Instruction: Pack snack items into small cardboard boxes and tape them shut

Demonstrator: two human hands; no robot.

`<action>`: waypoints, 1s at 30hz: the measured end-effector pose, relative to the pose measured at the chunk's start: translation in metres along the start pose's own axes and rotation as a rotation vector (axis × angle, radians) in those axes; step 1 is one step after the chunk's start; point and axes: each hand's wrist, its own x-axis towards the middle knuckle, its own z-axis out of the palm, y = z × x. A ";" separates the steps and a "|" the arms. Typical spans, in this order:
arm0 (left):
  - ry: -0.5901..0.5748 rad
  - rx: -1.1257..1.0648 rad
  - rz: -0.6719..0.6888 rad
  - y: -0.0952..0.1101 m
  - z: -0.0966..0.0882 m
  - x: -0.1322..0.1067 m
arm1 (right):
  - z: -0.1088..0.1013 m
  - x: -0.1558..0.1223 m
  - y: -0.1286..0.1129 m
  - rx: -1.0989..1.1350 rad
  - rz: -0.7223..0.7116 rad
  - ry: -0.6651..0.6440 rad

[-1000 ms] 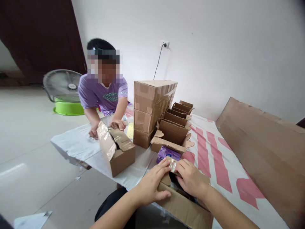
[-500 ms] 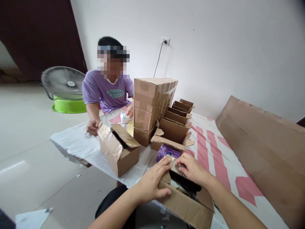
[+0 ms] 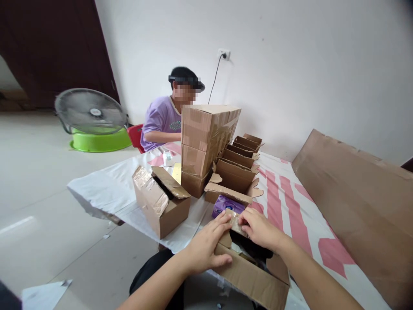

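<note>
A small open cardboard box (image 3: pixel 251 277) sits at the near table edge with something dark inside. My left hand (image 3: pixel 206 245) grips its near left corner, thumb along the side wall and fingers up on a taped flap (image 3: pixel 235 221). My right hand (image 3: pixel 261 230) pinches the same taped flap from the right, fingers curled on it. A purple packet (image 3: pixel 227 206) lies just beyond the flap.
An open taped box (image 3: pixel 161 202) stands to the left. A stack of sealed boxes (image 3: pixel 204 144) and a row of open boxes (image 3: pixel 238 168) stand behind. A large cardboard sheet (image 3: pixel 358 198) lies right. A person in a purple shirt (image 3: pixel 161 122) sits across, by a fan (image 3: pixel 90 112).
The person across has drawn back from the open taped box and now sits partly behind the stack. My hands stay on the flap, lifted slightly, and the box is open wider.
</note>
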 end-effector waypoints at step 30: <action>0.035 -0.007 0.040 0.000 0.000 0.001 | 0.006 -0.007 -0.006 -0.030 -0.053 0.060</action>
